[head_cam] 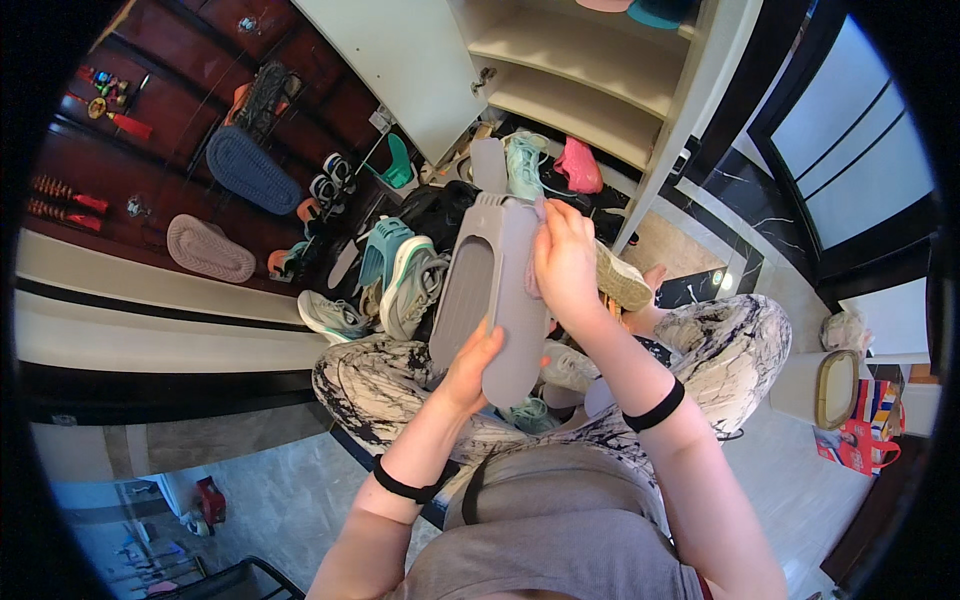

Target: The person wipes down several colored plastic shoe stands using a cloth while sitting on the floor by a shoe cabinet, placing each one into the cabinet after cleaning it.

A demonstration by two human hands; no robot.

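Note:
A grey plastic shoe slot organizer, with an oval recess in one side, is held up over my lap. My left hand grips its lower end, thumb across the face. My right hand presses a pinkish cloth against its upper right edge; the fingers partly hide the cloth. Just beyond the organizer stand a mint-green sneaker and another grey plastic piece. Left of it, a grey-green running shoe leans near a teal shoe organizer. A beige-soled shoe lies right of my right hand.
Ahead is an open white cabinet with shelves and a swung-out door. Slippers, including a blue one, are at the dark red panel on the left. To the right stand a bin and a red bag.

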